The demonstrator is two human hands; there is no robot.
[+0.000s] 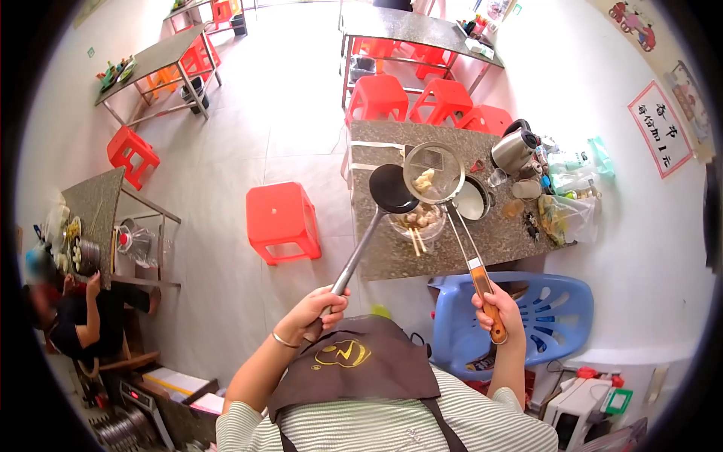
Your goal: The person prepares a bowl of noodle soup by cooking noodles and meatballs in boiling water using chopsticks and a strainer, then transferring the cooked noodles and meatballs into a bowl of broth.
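My left hand [320, 310] is closed around the grey handle of a ladle [393, 188] with a dark round bowl. In my right hand [503, 307], fingers wrapped round its wooden handle, is a mesh strainer [444, 160]. A few pale food lumps [424, 181] lie in the strainer. Ladle and strainer are side by side over the speckled table [467, 239]; whether they touch I cannot tell. Partly hidden beneath them is a bowl of pale food pieces [423, 218], with chopsticks [417, 241] across it. Right of that sits a round pot [473, 200] with whitish contents.
A steel kettle [514, 151], jars and plastic bags [568, 218] crowd the table's right side. A blue chair [561, 305] stands close on my right, a red stool [282, 220] ahead left. Another person [86, 320] sits at the left table [98, 192].
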